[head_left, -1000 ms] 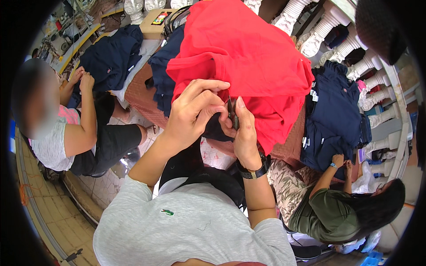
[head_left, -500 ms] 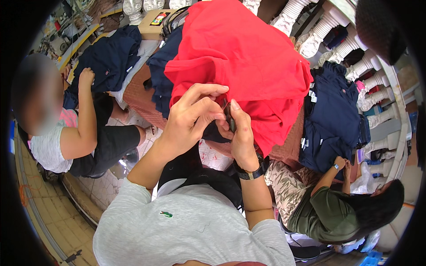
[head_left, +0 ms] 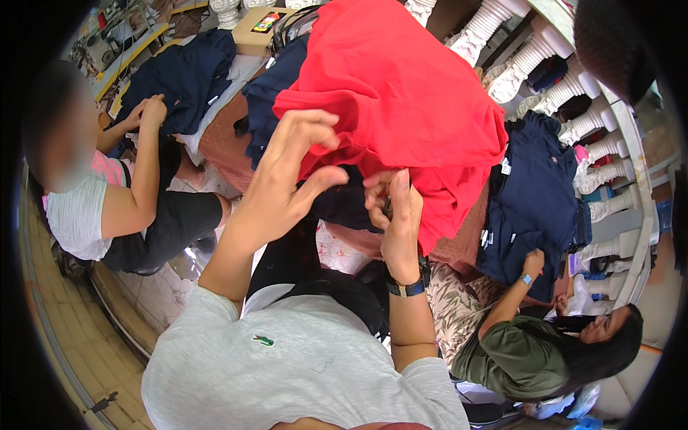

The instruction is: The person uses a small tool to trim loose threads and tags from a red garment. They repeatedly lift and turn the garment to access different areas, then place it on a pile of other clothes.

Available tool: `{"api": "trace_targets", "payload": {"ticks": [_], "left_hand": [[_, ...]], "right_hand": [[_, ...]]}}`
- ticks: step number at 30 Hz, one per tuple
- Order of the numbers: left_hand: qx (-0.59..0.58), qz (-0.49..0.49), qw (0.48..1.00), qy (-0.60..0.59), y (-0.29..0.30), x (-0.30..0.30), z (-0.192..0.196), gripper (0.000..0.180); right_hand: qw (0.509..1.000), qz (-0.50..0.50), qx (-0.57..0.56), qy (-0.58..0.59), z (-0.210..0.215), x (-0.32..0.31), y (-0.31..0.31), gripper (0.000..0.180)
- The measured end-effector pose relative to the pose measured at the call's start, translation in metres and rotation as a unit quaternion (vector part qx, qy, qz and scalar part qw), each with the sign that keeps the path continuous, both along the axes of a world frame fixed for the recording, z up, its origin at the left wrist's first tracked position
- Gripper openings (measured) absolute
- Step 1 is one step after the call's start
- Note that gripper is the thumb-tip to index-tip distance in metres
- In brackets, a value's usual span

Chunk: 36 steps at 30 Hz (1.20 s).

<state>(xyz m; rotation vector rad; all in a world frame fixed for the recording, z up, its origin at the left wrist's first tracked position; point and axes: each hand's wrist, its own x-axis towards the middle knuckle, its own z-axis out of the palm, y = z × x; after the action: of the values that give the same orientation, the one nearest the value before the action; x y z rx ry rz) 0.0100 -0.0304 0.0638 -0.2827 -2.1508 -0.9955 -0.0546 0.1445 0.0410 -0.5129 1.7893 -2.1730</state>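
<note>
My left hand [head_left: 283,179] is raised in front of the red garment [head_left: 401,93], thumb and fingers apart and nothing between them. To its right, my right hand [head_left: 398,218] has its fingers curled around a small dark tool [head_left: 388,206], mostly hidden in the palm, so its exact kind does not show. A dark watch [head_left: 407,288] is on that wrist. The red garment lies heaped over the table, its lower folds hanging just behind my hands. Navy garments [head_left: 269,97] stick out from beneath its left side.
A brown-covered table [head_left: 222,154] stands ahead. On the left, a seated person [head_left: 129,193] handles a navy garment [head_left: 183,79]. At the right, another person [head_left: 519,351] touches navy garments [head_left: 534,193]. White balusters [head_left: 484,36] line the far right; a cardboard box [head_left: 259,30] sits at the back.
My left hand has drawn away from the right hand, to the left and upward, and its fingers have spread. The right hand has turned, hiding more of the dark tool.
</note>
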Motion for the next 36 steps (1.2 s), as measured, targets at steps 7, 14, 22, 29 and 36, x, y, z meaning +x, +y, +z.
{"api": "trace_targets", "payload": {"ticks": [7, 14, 22, 29, 36], "left_hand": [[0.052, 0.002, 0.998, 0.018, 0.018, -0.036, -0.003, 0.021], [0.084, -0.022, 0.993, 0.08, 0.023, -0.052, -0.009, 0.006], [0.338, -0.245, 0.909, -0.001, 0.026, -0.051, -0.038, 0.009], [0.158, -0.036, 0.979, 0.124, 0.037, -0.054, -0.033, 0.02], [0.126, 0.001, 0.984, 0.124, 0.031, -0.049, -0.038, 0.011]], "right_hand": [[0.994, -0.049, -0.098, 0.001, -0.006, -0.015, -0.02, 0.036], [0.993, -0.045, -0.084, 0.073, 0.002, -0.02, -0.011, 0.038], [0.991, -0.007, -0.132, 0.02, 0.007, -0.033, 0.001, 0.038], [0.993, -0.024, -0.116, 0.016, 0.006, -0.03, -0.001, 0.04], [0.994, 0.013, -0.107, 0.006, 0.007, -0.023, 0.007, 0.038]]}}
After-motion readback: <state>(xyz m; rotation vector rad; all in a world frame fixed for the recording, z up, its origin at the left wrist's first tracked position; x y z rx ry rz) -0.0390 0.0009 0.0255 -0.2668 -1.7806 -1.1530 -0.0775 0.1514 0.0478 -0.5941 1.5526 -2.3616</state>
